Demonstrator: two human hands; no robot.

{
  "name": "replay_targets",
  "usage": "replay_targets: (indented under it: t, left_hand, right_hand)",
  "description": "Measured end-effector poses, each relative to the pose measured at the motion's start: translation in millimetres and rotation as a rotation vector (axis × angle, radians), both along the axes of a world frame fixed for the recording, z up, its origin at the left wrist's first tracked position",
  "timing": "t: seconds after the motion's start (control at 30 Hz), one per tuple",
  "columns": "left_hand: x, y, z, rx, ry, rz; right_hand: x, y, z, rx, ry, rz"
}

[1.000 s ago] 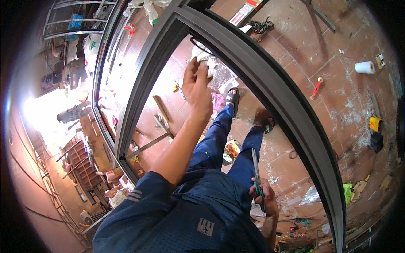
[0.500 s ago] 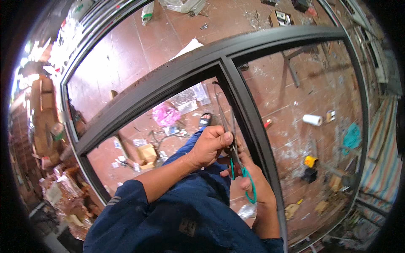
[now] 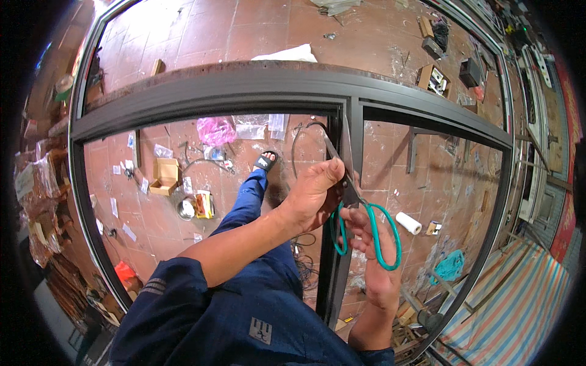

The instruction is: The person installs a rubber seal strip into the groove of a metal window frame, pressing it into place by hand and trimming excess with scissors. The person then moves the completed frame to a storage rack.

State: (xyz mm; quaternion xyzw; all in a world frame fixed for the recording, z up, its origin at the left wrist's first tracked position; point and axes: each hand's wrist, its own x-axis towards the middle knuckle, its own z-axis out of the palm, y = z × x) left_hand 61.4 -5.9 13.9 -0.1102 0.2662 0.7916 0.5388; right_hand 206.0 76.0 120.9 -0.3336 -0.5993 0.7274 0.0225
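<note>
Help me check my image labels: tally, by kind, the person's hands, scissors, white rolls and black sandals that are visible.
Bare left hand and bare right hand: 2
Metal scissors with teal handles: 1
White cylindrical roll: 1
Black open-toed sandal: 1
Total: 5

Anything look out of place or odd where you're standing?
The floor looks untidy: a pink plastic bag, an open cardboard box and scraps lie scattered, with dark cable tangled near the trouser leg. The scissors stand open close to the left hand.
</note>
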Motion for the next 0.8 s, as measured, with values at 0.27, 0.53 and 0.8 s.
replay_targets:
  t: [0.27,0.53,0.8]
  left_hand:
    - [8,7,-7,0.148,-0.108,0.075]
    - [0,24,-4,-0.016,-0.107,0.030]
    - [-10,28,-1,-0.029,-0.139,0.101]
  right_hand:
    - [-19,21,-6,0.499,0.073,-0.015]
    - [-46,16,3,0.620,-0.042,-0.066]
    - [-64,28,-7,0.606,0.021,-0.072]
